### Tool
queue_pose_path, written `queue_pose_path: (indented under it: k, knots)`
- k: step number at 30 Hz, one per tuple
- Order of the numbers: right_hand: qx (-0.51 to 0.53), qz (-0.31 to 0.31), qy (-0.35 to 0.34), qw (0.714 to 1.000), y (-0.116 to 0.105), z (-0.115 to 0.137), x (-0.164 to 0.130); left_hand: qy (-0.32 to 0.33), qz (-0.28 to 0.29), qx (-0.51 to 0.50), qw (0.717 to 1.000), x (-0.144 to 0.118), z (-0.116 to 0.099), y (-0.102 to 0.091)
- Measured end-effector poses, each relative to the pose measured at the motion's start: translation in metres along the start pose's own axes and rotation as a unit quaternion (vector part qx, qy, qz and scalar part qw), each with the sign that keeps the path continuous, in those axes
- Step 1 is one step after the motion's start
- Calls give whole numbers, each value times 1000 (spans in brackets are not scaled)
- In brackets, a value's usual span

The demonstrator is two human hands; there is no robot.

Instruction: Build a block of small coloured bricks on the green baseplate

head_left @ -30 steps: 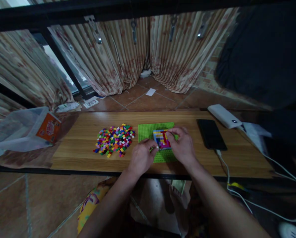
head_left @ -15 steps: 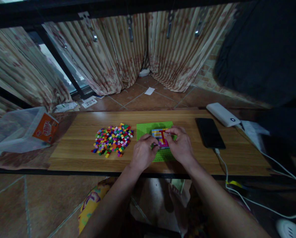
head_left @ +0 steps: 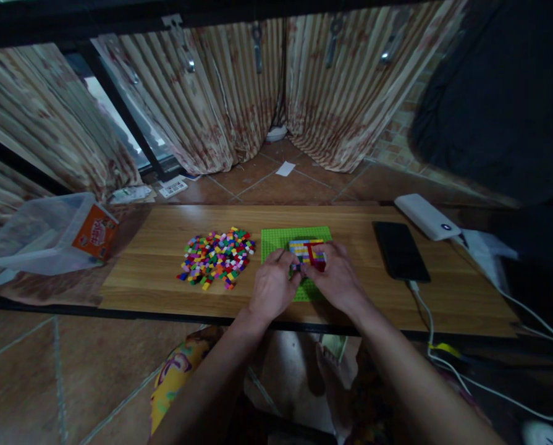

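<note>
1. The plate (head_left: 276, 240) lies on the table (head_left: 156, 284), just right of the bricks (head_left: 217, 256).
2. The mosaic (head_left: 306, 251) sits on the plate.
3. The left hand (head_left: 272, 289) pinches the mosaic's near-left edge.
4. The right hand (head_left: 335, 278) pinches its near-right edge.
5. The phone (head_left: 400, 250) lies right of the plate.

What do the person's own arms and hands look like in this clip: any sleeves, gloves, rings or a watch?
Both forearms are bare up to the frame's lower edge, with no sleeves in view. The left hand and right hand wear no gloves. No watch, bracelet or strap shows on either wrist. The light is dim, so small rings cannot be ruled out.
</note>
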State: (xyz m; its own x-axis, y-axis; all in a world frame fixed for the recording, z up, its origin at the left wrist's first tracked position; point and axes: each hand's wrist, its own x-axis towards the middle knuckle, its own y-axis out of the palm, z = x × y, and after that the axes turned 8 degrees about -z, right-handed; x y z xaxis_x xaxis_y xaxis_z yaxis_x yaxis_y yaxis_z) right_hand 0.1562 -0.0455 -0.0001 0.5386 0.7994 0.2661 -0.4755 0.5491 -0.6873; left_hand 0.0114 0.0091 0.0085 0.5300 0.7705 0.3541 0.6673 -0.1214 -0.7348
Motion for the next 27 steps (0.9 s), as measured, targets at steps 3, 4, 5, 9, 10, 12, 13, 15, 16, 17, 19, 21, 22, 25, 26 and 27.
queue_pose_path:
  k: [3, 4, 5, 9, 10, 12, 13, 15, 16, 17, 19, 21, 22, 25, 26, 27]
  knots:
    - [-4, 9, 2, 1000, 0, 0, 1, 3, -3, 1, 1000, -1, 1, 1]
    - [-7, 11, 3, 1000, 1, 0, 2, 4, -4, 0, 1000, -1, 1, 1]
    - [-10, 14, 4, 1000, 1, 0, 2, 4, -5, -2, 1000, -1, 1, 2]
    - [-27, 33, -2, 999, 1, 0, 4, 6, 0, -5, 1000, -1, 2, 2]
    - [-30, 38, -3, 999, 1, 0, 5, 6, 1, -6, 1000, -1, 1, 2]
    - [-29, 44, -6, 999, 1, 0, 5, 5, 2, -6, 1000, -2, 0, 1]
    - [-23, 44, -8, 999, 1, -1, 4, 3, 1, -7, 1000, -2, -1, 1]
    - [-1, 38, -10, 999, 1, -2, 2, -4, 2, -6, 1000, -2, -2, 0]
    - [13, 32, -12, 999, 1, -3, 1, -8, 3, -5, 1000, -2, -1, -1]
    - [25, 27, -14, 999, 0, -5, 0, -11, 2, -5, 1000, -2, 0, -3]
    - [42, 17, -21, 999, -1, -7, -2, -20, -8, 4, 1000, 0, 7, -8]
    - [45, 5, -24, 999, -4, -10, -2, -42, -35, 39, 998, 4, 18, -14]
    - [44, -3, -24, 999, -5, -11, -2, -62, -52, 74, 994, 6, 24, -17]
    - [41, -25, -19, 999, -7, -11, 1, -132, -71, 211, 966, 12, 40, -25]
    - [40, -29, -18, 999, -7, -11, 2, -149, -68, 249, 955, 13, 43, -26]
    - [39, -32, -17, 999, -7, -10, 3, -160, -64, 278, 945, 14, 45, -27]
